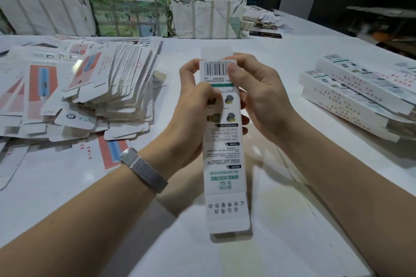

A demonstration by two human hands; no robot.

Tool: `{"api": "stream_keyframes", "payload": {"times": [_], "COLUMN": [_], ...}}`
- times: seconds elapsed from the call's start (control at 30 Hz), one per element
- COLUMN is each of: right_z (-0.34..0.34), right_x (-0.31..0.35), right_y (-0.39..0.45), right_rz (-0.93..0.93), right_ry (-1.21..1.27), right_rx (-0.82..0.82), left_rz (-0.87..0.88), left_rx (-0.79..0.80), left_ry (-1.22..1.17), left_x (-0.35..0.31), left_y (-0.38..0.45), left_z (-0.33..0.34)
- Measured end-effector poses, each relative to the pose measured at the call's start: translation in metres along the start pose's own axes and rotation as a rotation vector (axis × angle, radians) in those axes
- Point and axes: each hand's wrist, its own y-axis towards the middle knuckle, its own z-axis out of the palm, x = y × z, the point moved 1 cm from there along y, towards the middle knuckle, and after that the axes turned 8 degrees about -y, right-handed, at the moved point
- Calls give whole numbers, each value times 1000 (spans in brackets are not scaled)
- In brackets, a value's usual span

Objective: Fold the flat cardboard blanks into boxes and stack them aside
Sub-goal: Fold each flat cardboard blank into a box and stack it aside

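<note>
— Both forearms are reaching in; what are the fingers gripping?
— Left hand (193, 105) and right hand (254, 94) are pinching a long printed box (222, 141) between them, fingers curled round its barcode end.
— Everything else?
— Flat blanks (108, 87) are lying left of the fingers, folded boxes (355, 92) right.

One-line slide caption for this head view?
Both hands, left hand and right hand, hold a long box between flat blanks and finished boxes.

box (222, 141): white, black barcode, teal text
flat blanks (108, 90): white, salmon-red and blue panels
folded boxes (355, 94): white, pink dots
wristband (144, 170): silver mesh
table (281, 220): white
</note>
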Motion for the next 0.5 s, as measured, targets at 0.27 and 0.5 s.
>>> {"api": "stream_keyframes", "payload": {"times": [0.27, 0.5], "right_z": [-12, -18], "right_x": [4, 7], "right_y": [3, 6], "right_rz": [-80, 77], "right_ry": [98, 22], "right_rx": [-38, -1], "left_rz": [-14, -75], "left_rx": [-32, 31], "left_ry": [123, 233], "left_x": [2, 1], "left_y": [-1, -3], "left_z": [5, 7]}}
